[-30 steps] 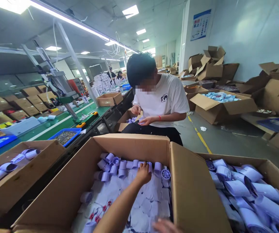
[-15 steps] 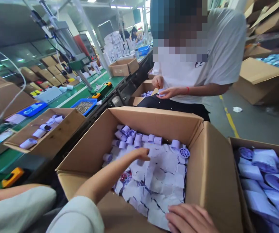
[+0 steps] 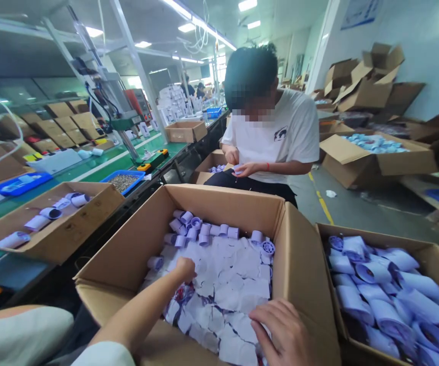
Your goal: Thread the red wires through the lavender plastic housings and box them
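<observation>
A large open cardboard box [image 3: 127, 256] stands in front of me. It holds white paper squares [image 3: 234, 284] laid over lilac plastic cylinders [image 3: 200, 231], which show in a row along its far side. My left hand [image 3: 184, 268] reaches into the box with its fingers curled down on the paper near the left middle; what they grip is hidden. My right hand [image 3: 286, 333] lies at the near right of the box, fingers spread flat on the paper sheets.
A second open box [image 3: 425, 254] at the right holds lilac parts wrapped in paper. A shallower box [image 3: 62, 234] with several parts sits left on the green conveyor bench [image 3: 100, 170]. A person in a white T-shirt [image 3: 276, 137] sits opposite, handling small parts. Cardboard boxes are piled at the back right.
My left hand has drawn back from the far row of cylinders toward the near left of the box. My right hand has slid further onto the paper. The camera has tilted down, then up.
</observation>
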Demonstrator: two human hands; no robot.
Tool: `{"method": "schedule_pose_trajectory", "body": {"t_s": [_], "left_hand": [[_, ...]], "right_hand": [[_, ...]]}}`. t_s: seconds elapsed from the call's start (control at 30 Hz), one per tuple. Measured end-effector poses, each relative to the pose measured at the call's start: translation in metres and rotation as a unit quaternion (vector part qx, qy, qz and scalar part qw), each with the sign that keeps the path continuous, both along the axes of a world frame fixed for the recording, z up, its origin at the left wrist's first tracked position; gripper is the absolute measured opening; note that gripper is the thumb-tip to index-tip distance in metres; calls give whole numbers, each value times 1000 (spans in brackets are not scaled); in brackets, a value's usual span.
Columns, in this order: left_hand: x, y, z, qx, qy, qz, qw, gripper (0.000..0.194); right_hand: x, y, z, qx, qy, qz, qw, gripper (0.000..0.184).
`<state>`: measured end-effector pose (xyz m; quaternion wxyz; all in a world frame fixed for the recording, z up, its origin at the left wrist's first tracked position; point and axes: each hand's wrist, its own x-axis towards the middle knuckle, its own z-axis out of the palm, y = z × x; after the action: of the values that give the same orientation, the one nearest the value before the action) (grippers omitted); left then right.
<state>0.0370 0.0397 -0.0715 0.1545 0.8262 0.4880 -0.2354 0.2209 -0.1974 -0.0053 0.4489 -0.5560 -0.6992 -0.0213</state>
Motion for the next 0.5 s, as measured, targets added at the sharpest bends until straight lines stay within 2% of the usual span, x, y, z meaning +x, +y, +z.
{"method": "schedule_pose_trajectory", "body": {"t_s": [0.07,0.17,0.27,0.33,0.43,0.5], "left_hand": [[6,4,21,17,7,19,1000,27],[10,4,62,45,-27,52,997,23],[9,-10,108,71,-133,66,986,15],[7,-30,135,77,-220,62,970,22],[5,-69,159,57,-340,54,937,33],[4,-94,165,-3,-444,68,893,38]], "right_hand": [[-1,-1,-3,-12,11,-9,1000,15],[-1,-3,-10,-40,25,-12,999,14],[-2,0,-19,-73,69,-20,995,14],[-6,6,-22,-98,146,-31,984,18],[-15,15,-13,-146,327,-42,933,43],[-21,19,1,-173,444,6,879,61]]}}
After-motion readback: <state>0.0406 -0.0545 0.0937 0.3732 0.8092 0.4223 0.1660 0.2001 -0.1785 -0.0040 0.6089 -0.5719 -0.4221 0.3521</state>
